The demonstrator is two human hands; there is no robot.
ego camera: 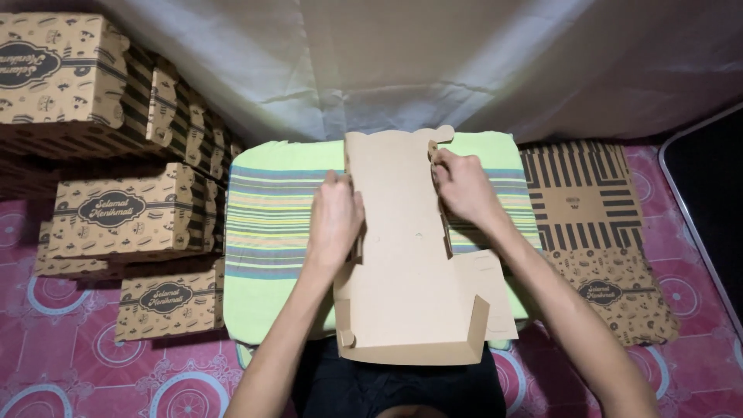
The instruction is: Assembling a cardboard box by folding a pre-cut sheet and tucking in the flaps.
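A flat cardboard box blank is being folded over a striped cushion, with finished boxes stacked to one side.

Folded printed boxes (116,213) are stacked at the left on the pink patterned floor mat (54,364), kept out of the way yet within reach, while a pile of flat printed blanks (596,224) is laid at the right, close to hand. The green striped cushion (267,224) is set in front of the lap as a soft support. On it the plain-side-up box blank (402,263) is held, its near wall already raised. The left hand (334,220) is pressed closed on the left edge, steadying it; the right hand (463,186) is pinched on the upper right flap.
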